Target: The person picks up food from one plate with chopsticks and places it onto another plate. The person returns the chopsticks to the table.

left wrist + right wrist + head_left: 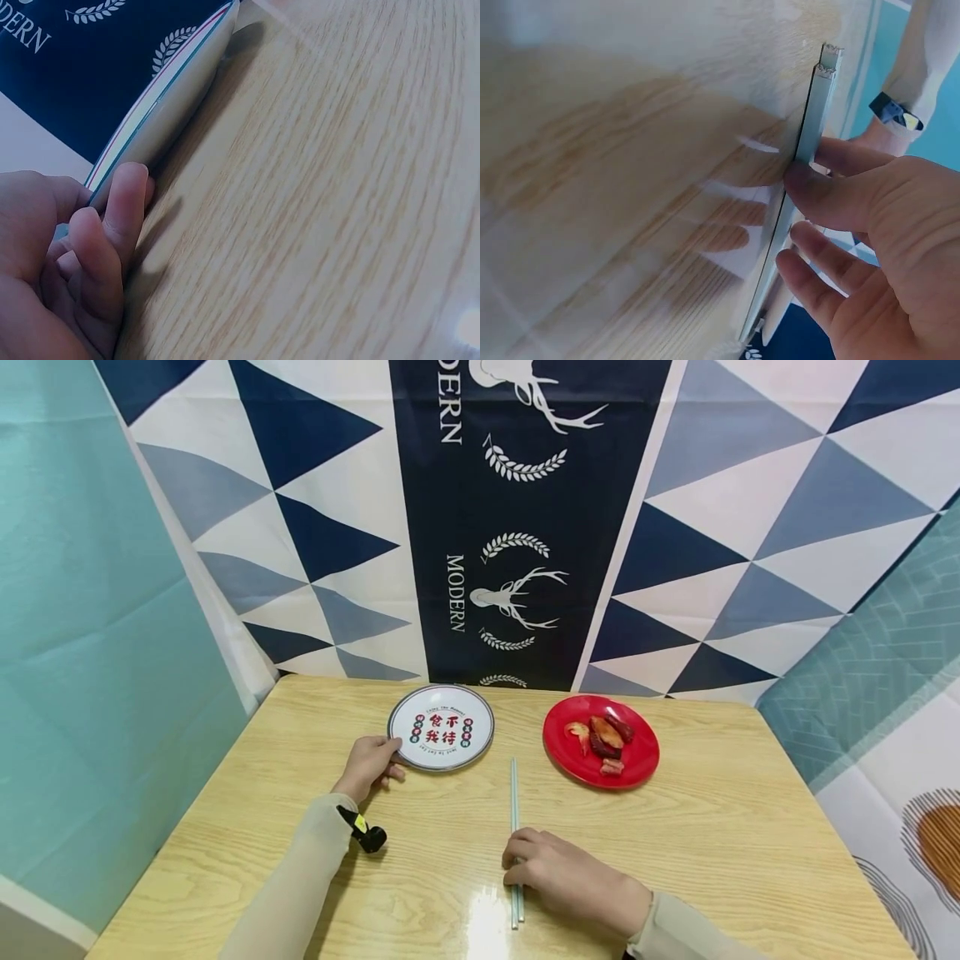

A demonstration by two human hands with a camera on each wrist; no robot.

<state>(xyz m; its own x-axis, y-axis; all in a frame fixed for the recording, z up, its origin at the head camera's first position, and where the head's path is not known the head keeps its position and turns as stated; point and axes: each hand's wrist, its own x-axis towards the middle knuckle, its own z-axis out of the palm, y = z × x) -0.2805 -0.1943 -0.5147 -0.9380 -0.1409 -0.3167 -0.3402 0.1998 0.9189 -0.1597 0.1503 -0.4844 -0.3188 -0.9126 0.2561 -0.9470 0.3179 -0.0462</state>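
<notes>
A white plate (441, 762) with a dark rim and red and green lettering sits at the table's back left. My left hand (367, 766) grips its left edge, thumb on top; in the left wrist view the plate (169, 112) is pinched at the rim and tilted to the camera. Two pale green chopsticks (514, 802) lie side by side along the table, right of the plate. My right hand (562, 872) pinches them near the close end. In the right wrist view thumb and index hold the chopsticks (817, 105), while other fingers stay spread beside them.
A red plate (557, 735) stands at the back right, bearing several pieces of meat-like food (606, 735). The wooden table (712, 827) meets a patterned cloth backdrop (345, 527) behind. Teal cloth (112, 652) hangs at the left.
</notes>
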